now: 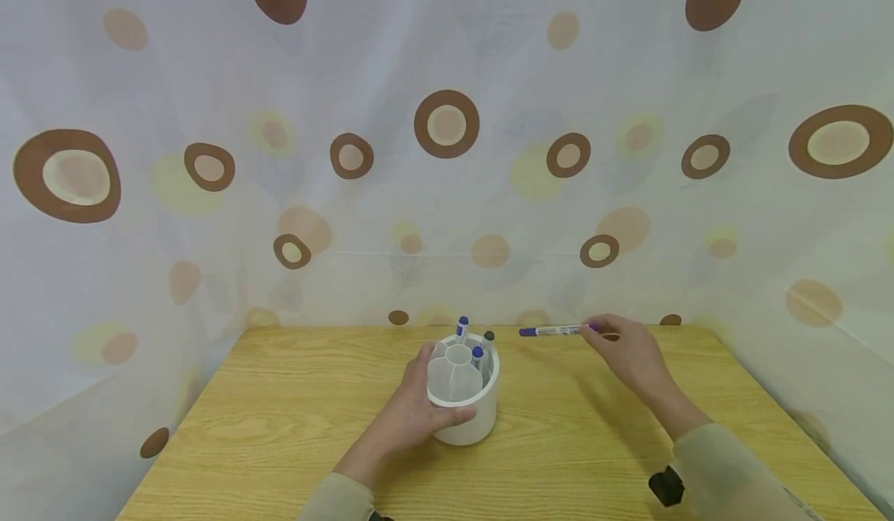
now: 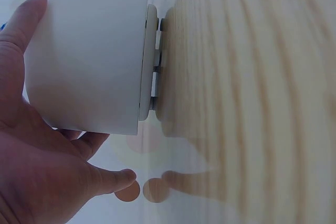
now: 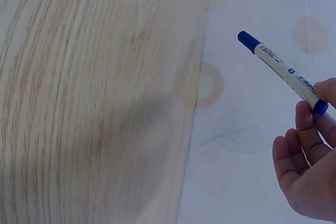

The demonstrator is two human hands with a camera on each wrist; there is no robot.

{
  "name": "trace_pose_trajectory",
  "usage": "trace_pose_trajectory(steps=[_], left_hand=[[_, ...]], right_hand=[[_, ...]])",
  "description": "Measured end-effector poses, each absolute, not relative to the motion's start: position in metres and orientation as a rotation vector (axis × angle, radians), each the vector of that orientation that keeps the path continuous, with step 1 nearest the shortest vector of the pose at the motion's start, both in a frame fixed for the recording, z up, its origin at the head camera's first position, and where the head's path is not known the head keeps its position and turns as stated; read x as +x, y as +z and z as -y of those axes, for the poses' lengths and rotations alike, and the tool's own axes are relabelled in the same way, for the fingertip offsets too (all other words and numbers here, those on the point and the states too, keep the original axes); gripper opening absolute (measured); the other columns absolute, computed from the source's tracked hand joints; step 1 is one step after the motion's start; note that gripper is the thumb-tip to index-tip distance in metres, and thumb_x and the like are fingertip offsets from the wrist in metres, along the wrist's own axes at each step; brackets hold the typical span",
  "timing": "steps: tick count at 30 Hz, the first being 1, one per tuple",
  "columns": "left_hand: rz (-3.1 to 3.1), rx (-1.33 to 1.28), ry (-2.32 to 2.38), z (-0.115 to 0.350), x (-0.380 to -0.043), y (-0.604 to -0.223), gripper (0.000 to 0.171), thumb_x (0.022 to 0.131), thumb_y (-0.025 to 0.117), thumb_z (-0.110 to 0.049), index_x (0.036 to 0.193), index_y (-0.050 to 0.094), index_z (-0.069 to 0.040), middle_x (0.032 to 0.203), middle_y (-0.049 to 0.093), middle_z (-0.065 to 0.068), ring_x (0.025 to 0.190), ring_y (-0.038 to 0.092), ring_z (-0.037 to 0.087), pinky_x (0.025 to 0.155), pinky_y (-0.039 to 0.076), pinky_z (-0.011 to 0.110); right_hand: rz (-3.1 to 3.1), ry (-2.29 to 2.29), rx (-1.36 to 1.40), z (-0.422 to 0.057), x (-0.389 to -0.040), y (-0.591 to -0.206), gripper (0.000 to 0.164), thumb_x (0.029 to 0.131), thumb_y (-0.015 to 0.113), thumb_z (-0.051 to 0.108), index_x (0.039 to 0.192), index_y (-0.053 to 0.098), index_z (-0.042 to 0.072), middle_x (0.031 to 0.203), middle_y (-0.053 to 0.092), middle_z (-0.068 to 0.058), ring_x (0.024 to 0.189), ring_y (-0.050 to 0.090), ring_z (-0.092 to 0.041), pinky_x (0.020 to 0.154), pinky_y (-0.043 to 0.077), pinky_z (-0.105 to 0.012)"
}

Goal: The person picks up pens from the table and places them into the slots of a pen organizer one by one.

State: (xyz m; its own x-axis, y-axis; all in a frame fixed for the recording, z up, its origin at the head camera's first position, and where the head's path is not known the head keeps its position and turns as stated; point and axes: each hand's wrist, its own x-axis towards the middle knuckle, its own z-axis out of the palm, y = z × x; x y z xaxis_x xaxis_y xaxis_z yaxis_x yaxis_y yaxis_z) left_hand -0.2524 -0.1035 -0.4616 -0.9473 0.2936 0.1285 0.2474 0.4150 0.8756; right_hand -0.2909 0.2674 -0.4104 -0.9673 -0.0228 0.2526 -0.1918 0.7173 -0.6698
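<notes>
A white round pen holder (image 1: 469,426) with several compartments is upright on the wooden table. My left hand (image 1: 412,411) grips its near left side, thumb across the front; in the left wrist view that hand (image 2: 44,166) wraps the smooth outer wall. Two blue-capped markers (image 1: 462,328) and a dark-capped marker (image 1: 489,337) stand in the holder's far and right compartments. To the right, above the table, my right hand (image 1: 628,354) pinches a white marker (image 1: 559,331) by its end. The right wrist view shows this marker's blue cap (image 3: 248,41) pointing away from the fingers.
The wooden table (image 1: 279,428) ends at the back against a pale curtain (image 1: 391,55) with brown and yellow circles, which also hangs at both sides. A small black object (image 1: 667,487) sits at the right sleeve.
</notes>
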Motion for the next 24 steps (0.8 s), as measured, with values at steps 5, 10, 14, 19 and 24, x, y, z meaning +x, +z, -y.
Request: trace_pose_trajectory(steps=[5,10,14,19,24], left_hand=[[-2.592,0.499,1.608,0.104,-0.252,-0.462,0.12,0.085,0.098,-0.04,0.172,0.019,-0.012,0.158,0.04,0.022,0.135,0.056,0.041,0.115,0.047,0.067],[-2.591,0.496,1.608,0.103,-0.253,-0.462,0.121,0.085,0.098,-0.04,0.172,0.019,-0.013,0.158,0.041,0.022,0.136,0.056,0.04,0.115,0.047,0.068],[-2.596,0.501,1.605,0.103,-0.253,-0.463,0.121,0.085,0.098,-0.04,0.172,0.019,-0.013,0.159,0.041,0.021,0.136,0.056,0.04,0.115,0.047,0.067],[-2.6,0.511,1.603,0.103,-0.254,-0.463,0.119,0.085,0.098,-0.04,0.171,0.02,-0.014,0.158,0.041,0.021,0.134,0.057,0.039,0.114,0.048,0.067],[-2.588,0.508,1.622,0.103,-0.255,-0.464,0.117,0.084,0.099,-0.041,0.17,0.023,-0.015,0.156,0.043,0.019,0.133,0.057,0.037,0.113,0.049,0.065]], right_hand=[[2.671,1.1,0.187,-0.26,-0.285,-0.401,0.047,0.112,0.064,0.046,0.136,0.074,0.007,0.136,0.074,-0.021,0.125,0.07,-0.045,0.101,0.056,-0.064],[2.649,1.123,0.2,-0.253,-0.278,-0.392,0.047,0.112,0.066,0.046,0.137,0.074,0.008,0.133,0.075,-0.017,0.123,0.072,-0.041,0.099,0.057,-0.061],[2.634,1.146,0.202,-0.249,-0.273,-0.385,0.047,0.111,0.066,0.046,0.137,0.074,0.007,0.133,0.075,-0.017,0.122,0.072,-0.04,0.099,0.058,-0.06],[2.601,1.179,0.217,-0.245,-0.265,-0.374,0.047,0.111,0.066,0.046,0.136,0.075,0.007,0.134,0.075,-0.017,0.122,0.073,-0.039,0.099,0.058,-0.059],[2.576,1.219,0.242,-0.242,-0.257,-0.363,0.046,0.112,0.065,0.046,0.136,0.074,0.008,0.133,0.074,-0.015,0.127,0.07,-0.039,0.101,0.056,-0.057]])
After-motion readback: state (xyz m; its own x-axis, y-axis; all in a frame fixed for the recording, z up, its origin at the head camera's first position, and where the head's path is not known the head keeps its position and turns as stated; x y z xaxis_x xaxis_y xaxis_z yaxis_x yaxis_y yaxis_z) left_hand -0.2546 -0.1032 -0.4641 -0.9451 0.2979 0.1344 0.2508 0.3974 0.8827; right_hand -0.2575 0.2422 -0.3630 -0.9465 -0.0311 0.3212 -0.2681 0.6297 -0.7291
